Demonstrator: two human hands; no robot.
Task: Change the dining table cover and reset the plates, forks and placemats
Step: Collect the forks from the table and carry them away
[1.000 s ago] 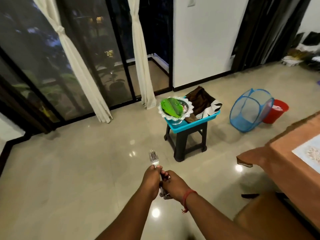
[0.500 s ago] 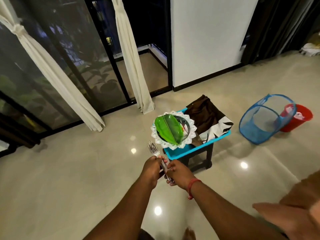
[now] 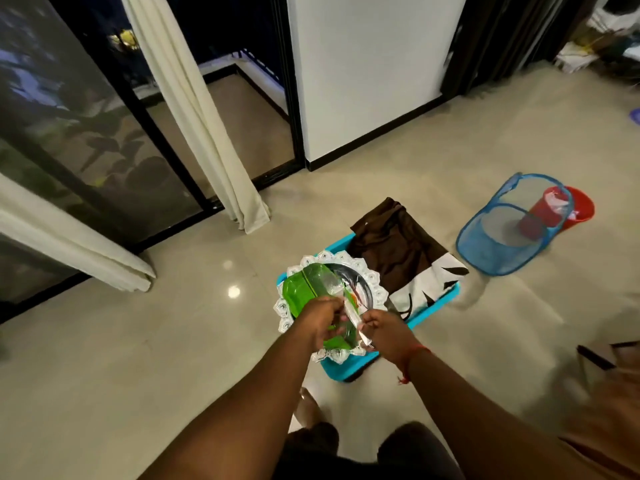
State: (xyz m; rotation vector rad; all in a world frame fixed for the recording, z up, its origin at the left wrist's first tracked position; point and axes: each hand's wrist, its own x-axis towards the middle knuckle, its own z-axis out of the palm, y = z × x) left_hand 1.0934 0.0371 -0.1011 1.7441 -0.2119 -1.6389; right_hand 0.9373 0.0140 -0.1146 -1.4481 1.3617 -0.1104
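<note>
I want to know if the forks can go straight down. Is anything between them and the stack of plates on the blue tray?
Nothing visible. Both hands, left hand and right hand, hold the forks directly above the green plate topping the stack on the blue tray. The brown cloth lies beside it.

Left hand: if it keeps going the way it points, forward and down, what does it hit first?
Most likely the green leaf-shaped plate stacked on the white lacy placemats in the blue tray. The left hand holds the forks directly over it. Depth is unclear through motion blur.
</note>
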